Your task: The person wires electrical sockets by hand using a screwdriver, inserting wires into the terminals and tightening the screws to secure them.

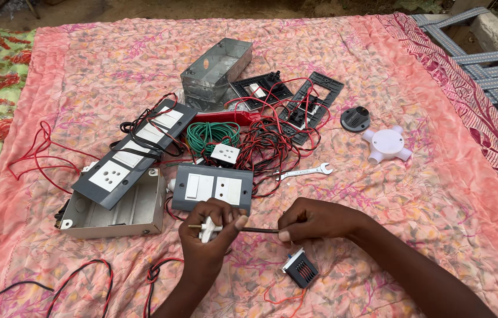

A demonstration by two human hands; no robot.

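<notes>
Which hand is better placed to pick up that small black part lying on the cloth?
Probably the right hand: the small black part lies just below it, and it pinches only the thin tool's end. The left hand grips the white plug.

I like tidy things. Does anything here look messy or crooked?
Yes. The red and black wires lie in a tangled heap in the middle of the pink cloth. The long switch plate sits tilted, half off its metal box, so it looks loose rather than fitted.
</notes>
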